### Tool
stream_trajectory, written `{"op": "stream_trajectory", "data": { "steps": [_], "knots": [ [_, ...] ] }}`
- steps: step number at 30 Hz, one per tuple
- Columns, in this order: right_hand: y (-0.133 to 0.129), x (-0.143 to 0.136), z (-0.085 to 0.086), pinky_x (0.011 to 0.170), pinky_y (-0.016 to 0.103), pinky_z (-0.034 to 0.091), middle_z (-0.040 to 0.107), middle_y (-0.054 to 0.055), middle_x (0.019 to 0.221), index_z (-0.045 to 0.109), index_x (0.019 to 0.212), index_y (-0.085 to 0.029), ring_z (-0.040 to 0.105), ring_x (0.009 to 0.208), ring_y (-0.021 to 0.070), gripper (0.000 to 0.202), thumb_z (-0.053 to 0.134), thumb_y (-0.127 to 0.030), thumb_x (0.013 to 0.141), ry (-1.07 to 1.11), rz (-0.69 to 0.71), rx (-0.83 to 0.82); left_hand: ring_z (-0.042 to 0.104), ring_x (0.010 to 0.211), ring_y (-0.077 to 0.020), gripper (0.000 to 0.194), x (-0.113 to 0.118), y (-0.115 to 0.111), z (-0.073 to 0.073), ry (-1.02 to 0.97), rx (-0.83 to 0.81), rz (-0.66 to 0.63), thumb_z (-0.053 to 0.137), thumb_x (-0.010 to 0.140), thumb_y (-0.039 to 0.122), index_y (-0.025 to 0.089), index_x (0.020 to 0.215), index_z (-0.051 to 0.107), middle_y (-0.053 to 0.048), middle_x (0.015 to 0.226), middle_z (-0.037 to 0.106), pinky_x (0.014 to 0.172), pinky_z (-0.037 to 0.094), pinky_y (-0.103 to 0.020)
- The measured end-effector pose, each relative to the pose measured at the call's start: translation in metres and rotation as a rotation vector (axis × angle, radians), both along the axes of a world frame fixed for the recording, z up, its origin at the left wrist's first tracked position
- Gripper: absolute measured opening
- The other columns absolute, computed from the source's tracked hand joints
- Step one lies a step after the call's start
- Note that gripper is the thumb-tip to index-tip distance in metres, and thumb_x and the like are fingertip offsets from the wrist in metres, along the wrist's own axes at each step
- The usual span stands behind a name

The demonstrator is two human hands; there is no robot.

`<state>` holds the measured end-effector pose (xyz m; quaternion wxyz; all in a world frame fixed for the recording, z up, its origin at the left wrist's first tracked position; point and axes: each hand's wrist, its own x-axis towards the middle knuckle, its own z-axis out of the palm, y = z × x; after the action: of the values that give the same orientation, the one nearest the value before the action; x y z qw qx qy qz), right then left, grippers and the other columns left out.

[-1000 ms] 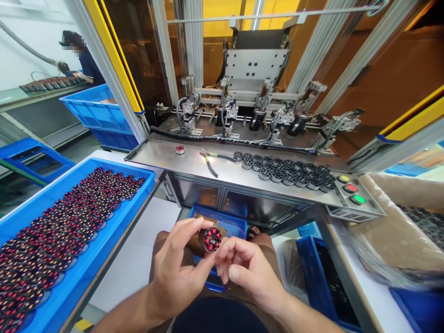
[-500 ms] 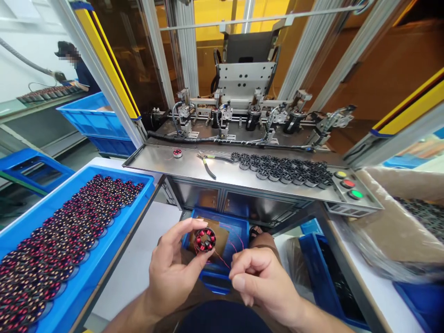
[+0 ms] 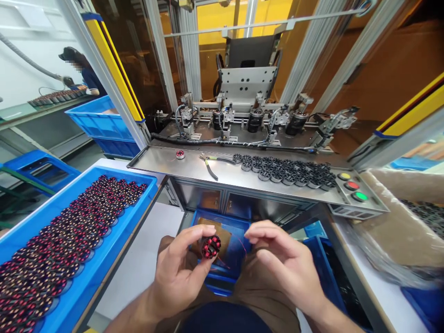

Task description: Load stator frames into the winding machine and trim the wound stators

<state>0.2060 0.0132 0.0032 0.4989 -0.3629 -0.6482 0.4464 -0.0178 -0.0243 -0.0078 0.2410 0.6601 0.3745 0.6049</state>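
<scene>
Between thumb and fingers, my left hand [image 3: 183,263] holds a round black motor part with red windings [image 3: 211,247], its wound face towards me. Thin red wire [image 3: 239,240] shows over the blue bin, between my two hands. To the right, my right hand [image 3: 284,263] has thumb and fingers apart, with nothing seen between them. A similar red-wound part [image 3: 180,155] sits alone on the metal tray [image 3: 156,159], with pliers [image 3: 210,167] to its right. Several black cores without red wire [image 3: 287,171] stand grouped further right.
A blue tray [image 3: 138,203] full of wound parts lies left. The machine [image 3: 248,88] stands behind the metal tray, with buttons [image 3: 352,185] at its right. A plastic-lined box [image 3: 391,222] is at right. A person [image 3: 85,69] works far left.
My right hand has moved right, away from the part, and its fingers have opened. The part in my left hand has tilted, and the view has shifted slightly.
</scene>
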Motion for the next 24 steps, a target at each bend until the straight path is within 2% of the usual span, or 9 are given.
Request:
{"op": "stream_trajectory", "data": {
  "steps": [3, 7, 9, 12, 15, 17, 20, 22, 24],
  "knots": [
    [0.001, -0.002, 0.01, 0.09, 0.034, 0.048, 0.062, 0.009, 0.117, 0.067, 0.1, -0.024, 0.059, 0.106, 0.0219, 0.015, 0.071, -0.029, 0.086, -0.055, -0.041, 0.173, 0.069, 0.109, -0.0231, 0.072, 0.001, 0.001, 0.001, 0.001, 0.021, -0.019, 0.067, 0.076, -0.007, 0.025, 0.138, 0.048, -0.009, 0.116, 0.071, 0.095, 0.059, -0.038],
    [0.002, -0.015, 0.016, 0.098, 0.04, 0.044, 0.046, 0.011, 0.145, 0.068, 0.095, -0.023, 0.055, 0.118, 0.0248, 0.009, 0.07, -0.026, 0.087, -0.201, 0.034, 0.149, 0.068, 0.109, -0.0203, 0.078, 0.003, 0.003, 0.005, -0.032, 0.031, -0.065, 0.066, 0.076, -0.009, 0.029, 0.141, 0.044, -0.008, 0.119, 0.071, 0.082, 0.063, -0.027],
    [0.004, -0.021, 0.017, 0.103, 0.043, 0.041, 0.044, 0.011, 0.148, 0.069, 0.094, -0.022, 0.051, 0.127, 0.0274, 0.009, 0.067, -0.029, 0.089, -0.218, 0.124, 0.052, 0.069, 0.106, -0.0193, 0.079, 0.003, 0.003, 0.005, -0.045, 0.018, -0.079, 0.066, 0.076, -0.01, 0.029, 0.141, 0.043, -0.008, 0.12, 0.071, 0.077, 0.063, -0.025],
    [0.006, -0.027, 0.017, 0.108, 0.046, 0.038, 0.051, 0.012, 0.143, 0.07, 0.087, -0.021, 0.048, 0.132, 0.0294, 0.014, 0.065, -0.033, 0.091, -0.16, 0.244, -0.097, 0.07, 0.107, -0.0196, 0.08, 0.001, 0.001, 0.005, -0.053, 0.012, -0.077, 0.068, 0.075, -0.009, 0.027, 0.141, 0.043, -0.009, 0.121, 0.071, 0.085, 0.062, -0.028],
    [0.004, -0.029, 0.015, 0.107, 0.046, 0.04, 0.055, 0.012, 0.138, 0.067, 0.081, -0.02, 0.051, 0.129, 0.0291, 0.017, 0.062, -0.032, 0.092, -0.106, 0.231, -0.123, 0.069, 0.109, -0.0192, 0.079, 0.0, 0.0, 0.004, -0.067, -0.001, -0.068, 0.069, 0.075, -0.008, 0.025, 0.141, 0.043, -0.009, 0.122, 0.072, 0.091, 0.06, -0.028],
    [0.001, -0.028, 0.013, 0.102, 0.044, 0.045, 0.055, 0.012, 0.138, 0.066, 0.082, -0.02, 0.055, 0.123, 0.0276, 0.014, 0.061, -0.028, 0.093, -0.116, 0.177, -0.049, 0.07, 0.108, -0.0187, 0.078, 0.0, -0.001, 0.003, -0.081, -0.02, -0.074, 0.069, 0.075, -0.008, 0.025, 0.141, 0.043, -0.009, 0.122, 0.072, 0.091, 0.06, -0.027],
    [-0.003, -0.027, 0.013, 0.093, 0.041, 0.049, 0.053, 0.013, 0.139, 0.065, 0.086, -0.021, 0.058, 0.113, 0.0253, 0.009, 0.058, -0.02, 0.092, -0.171, 0.073, 0.164, 0.071, 0.105, -0.0188, 0.076, 0.002, -0.002, 0.003, -0.097, -0.055, -0.079, 0.069, 0.076, -0.007, 0.026, 0.139, 0.043, -0.009, 0.12, 0.073, 0.089, 0.06, -0.028],
    [-0.004, -0.027, 0.014, 0.091, 0.039, 0.049, 0.055, 0.013, 0.137, 0.064, 0.087, -0.021, 0.057, 0.114, 0.0251, 0.009, 0.058, -0.015, 0.091, -0.204, 0.029, 0.291, 0.072, 0.104, -0.0191, 0.075, 0.003, -0.002, 0.003, -0.107, -0.063, -0.075, 0.07, 0.076, -0.006, 0.027, 0.138, 0.045, -0.009, 0.119, 0.073, 0.087, 0.061, -0.028],
    [-0.004, -0.027, 0.016, 0.092, 0.038, 0.049, 0.057, 0.012, 0.134, 0.063, 0.087, -0.021, 0.056, 0.118, 0.0249, 0.01, 0.059, -0.012, 0.089, -0.223, 0.024, 0.349, 0.072, 0.104, -0.0195, 0.074, 0.004, -0.002, 0.003, -0.112, -0.053, -0.07, 0.069, 0.076, -0.006, 0.027, 0.137, 0.046, -0.009, 0.118, 0.074, 0.087, 0.061, -0.028]
  ]
}}
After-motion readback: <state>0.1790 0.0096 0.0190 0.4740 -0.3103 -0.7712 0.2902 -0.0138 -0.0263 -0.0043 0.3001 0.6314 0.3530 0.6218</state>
